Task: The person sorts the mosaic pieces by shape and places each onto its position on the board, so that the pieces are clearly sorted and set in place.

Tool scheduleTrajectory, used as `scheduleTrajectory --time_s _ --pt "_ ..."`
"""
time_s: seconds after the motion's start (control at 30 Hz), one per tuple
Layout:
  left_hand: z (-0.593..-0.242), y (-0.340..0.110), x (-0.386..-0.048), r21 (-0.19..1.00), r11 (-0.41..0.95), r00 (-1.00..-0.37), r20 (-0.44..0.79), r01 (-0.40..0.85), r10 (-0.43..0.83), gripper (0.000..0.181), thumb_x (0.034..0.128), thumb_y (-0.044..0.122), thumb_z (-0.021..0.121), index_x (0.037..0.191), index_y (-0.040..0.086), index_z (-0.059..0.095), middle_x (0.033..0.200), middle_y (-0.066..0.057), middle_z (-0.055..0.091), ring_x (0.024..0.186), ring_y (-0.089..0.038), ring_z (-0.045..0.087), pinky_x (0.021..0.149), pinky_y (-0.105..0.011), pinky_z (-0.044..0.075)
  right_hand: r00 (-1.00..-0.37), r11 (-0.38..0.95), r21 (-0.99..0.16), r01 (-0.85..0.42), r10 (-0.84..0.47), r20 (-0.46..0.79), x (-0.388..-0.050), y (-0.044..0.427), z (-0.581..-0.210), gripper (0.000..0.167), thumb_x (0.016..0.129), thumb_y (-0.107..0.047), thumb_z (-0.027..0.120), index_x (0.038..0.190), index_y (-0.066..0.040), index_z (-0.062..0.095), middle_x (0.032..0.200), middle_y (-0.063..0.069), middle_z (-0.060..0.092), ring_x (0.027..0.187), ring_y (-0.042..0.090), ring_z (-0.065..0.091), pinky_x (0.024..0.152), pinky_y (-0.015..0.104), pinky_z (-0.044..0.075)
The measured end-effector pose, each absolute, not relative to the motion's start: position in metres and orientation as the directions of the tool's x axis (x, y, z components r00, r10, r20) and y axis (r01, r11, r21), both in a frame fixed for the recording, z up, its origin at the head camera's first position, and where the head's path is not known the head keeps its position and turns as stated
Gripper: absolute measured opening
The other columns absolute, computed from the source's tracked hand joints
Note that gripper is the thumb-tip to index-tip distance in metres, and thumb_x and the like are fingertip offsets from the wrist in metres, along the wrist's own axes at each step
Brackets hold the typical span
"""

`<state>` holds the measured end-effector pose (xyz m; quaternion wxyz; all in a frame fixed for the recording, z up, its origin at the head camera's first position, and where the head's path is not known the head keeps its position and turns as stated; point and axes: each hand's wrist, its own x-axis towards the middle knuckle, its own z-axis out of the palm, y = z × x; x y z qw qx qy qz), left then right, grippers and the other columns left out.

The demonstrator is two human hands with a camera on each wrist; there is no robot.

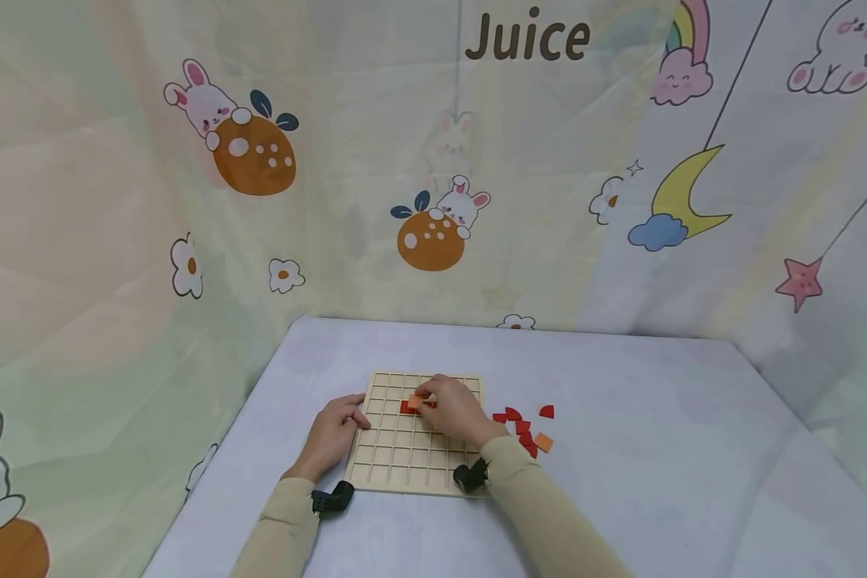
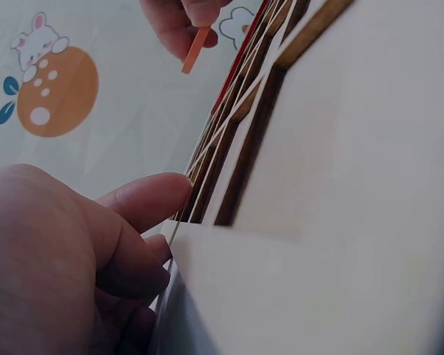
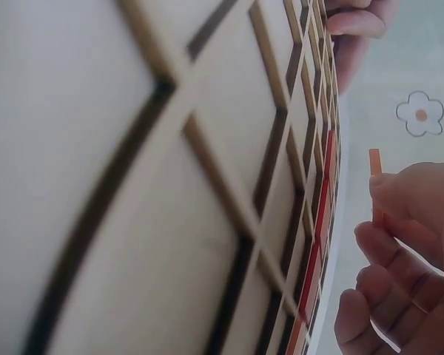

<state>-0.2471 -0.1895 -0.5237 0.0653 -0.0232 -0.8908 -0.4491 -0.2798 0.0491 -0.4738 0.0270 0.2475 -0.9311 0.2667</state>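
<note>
A pale wooden grid board (image 1: 383, 459) lies on the table. My right hand (image 1: 457, 411) is above its upper part and pinches an orange square tile (image 1: 415, 401) between thumb and fingertip. The right wrist view shows this tile (image 3: 375, 161) edge-on, raised off the board. Beneath it a red piece (image 1: 405, 407) sits in the grid, and red shows along the grid in the right wrist view too; the hand partly hides this row. At the board's left edge rests my left hand (image 1: 335, 433), thumb and fingers touching the rim, fingers loosely bent.
Right of the board lie several loose red pieces (image 1: 523, 427), some with a curved side, and another orange square tile (image 1: 543, 442). One red piece (image 1: 546, 412) lies apart from them. A white cloth (image 1: 657, 449) covers the table, and a printed curtain (image 1: 347, 241) hangs behind.
</note>
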Motion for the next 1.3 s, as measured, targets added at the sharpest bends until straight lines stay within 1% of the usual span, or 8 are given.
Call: scheduleTrajectory --time_s 0.23,0.3,0.43,0.53,0.7,0.87,1.1,1.3 --pt "-0.521 -0.189 -0.247 0.797 0.596 -0.991 0.133 0.100 -0.012 0.035 0.0895 -0.002 0.049 0.070 0.017 0.069 0.138 -0.006 0.057 0.137 -0.031 0.040 0.113 -0.054 0.029 -0.885 0.747 -0.487 -0.452 -0.445 0.138 -0.282 0.036 -0.471 0.028 0.091 -0.025 0.067 0.117 -0.016 0.071 0.111 -0.005 0.067 0.099 0.013 0.061 0.087 0.030 0.053" --pt "-0.521 -0.189 -0.247 0.793 0.600 -0.991 0.134 0.105 -0.003 0.034 0.0890 -0.003 0.049 0.070 0.018 0.069 0.138 -0.006 0.057 0.137 -0.031 0.040 0.113 -0.054 0.029 -0.887 0.744 -0.496 -0.447 -0.441 0.138 -0.282 0.034 -0.471 0.028 0.091 -0.025 0.068 0.117 -0.016 0.071 0.110 -0.005 0.067 0.096 0.012 0.061 0.085 0.029 0.053" --pt "-0.521 -0.190 -0.248 0.791 0.601 -0.991 0.136 0.116 0.013 0.033 0.0885 -0.003 0.049 0.071 0.018 0.068 0.140 -0.006 0.055 0.137 -0.031 0.040 0.113 -0.053 0.029 -0.887 0.738 -0.507 -0.445 -0.439 0.141 -0.283 0.029 -0.472 0.030 0.091 -0.024 0.068 0.120 -0.013 0.069 0.106 -0.004 0.065 0.086 0.011 0.058 0.077 0.027 0.052" --pt "-0.522 -0.190 -0.248 0.792 0.598 -0.990 0.139 0.122 0.018 0.033 0.0880 -0.003 0.050 0.072 0.018 0.068 0.140 -0.006 0.055 0.137 -0.030 0.040 0.114 -0.052 0.029 -0.879 0.731 -0.500 -0.464 -0.449 0.159 -0.284 0.026 -0.472 0.030 0.092 -0.023 0.067 0.120 -0.012 0.069 0.106 -0.003 0.065 0.083 0.011 0.057 0.074 0.026 0.051" --pt "-0.522 -0.190 -0.248 0.799 0.586 -0.988 0.153 0.139 0.026 0.033 0.0867 -0.004 0.050 0.071 0.018 0.068 0.139 -0.008 0.056 0.136 -0.033 0.041 0.113 -0.053 0.029 -0.868 0.725 -0.487 -0.487 -0.464 0.177 -0.286 0.021 -0.473 0.027 0.091 -0.022 0.067 0.117 -0.012 0.071 0.108 -0.003 0.066 0.091 0.012 0.062 0.081 0.027 0.053" --pt "-0.520 -0.189 -0.247 0.804 0.581 -0.990 0.144 0.125 0.014 0.033 0.0877 -0.003 0.050 0.071 0.018 0.068 0.140 -0.007 0.055 0.137 -0.031 0.040 0.113 -0.053 0.029 -0.871 0.719 -0.508 -0.475 -0.469 0.150 -0.287 0.017 -0.472 0.026 0.091 -0.019 0.066 0.116 -0.012 0.071 0.109 -0.001 0.066 0.097 0.014 0.062 0.086 0.030 0.053" --pt "-0.522 -0.190 -0.246 0.810 0.579 -0.993 0.116 0.095 0.001 0.032 0.0884 -0.003 0.050 0.072 0.017 0.068 0.141 -0.006 0.054 0.138 -0.031 0.038 0.114 -0.054 0.027 -0.877 0.715 -0.538 -0.446 -0.469 0.103 -0.289 0.014 -0.480 0.025 0.092 -0.020 0.067 0.115 -0.013 0.071 0.108 -0.002 0.067 0.094 0.011 0.060 0.083 0.028 0.053" --pt "-0.524 -0.191 -0.249 0.814 0.574 -0.994 0.112 0.089 -0.005 0.033 0.0882 -0.003 0.050 0.071 0.019 0.068 0.140 -0.004 0.055 0.138 -0.032 0.038 0.113 -0.055 0.027 -0.884 0.721 -0.537 -0.438 -0.453 0.113 -0.289 0.012 -0.483 0.025 0.091 -0.021 0.069 0.114 -0.013 0.072 0.106 -0.003 0.067 0.092 0.010 0.059 0.084 0.028 0.053"
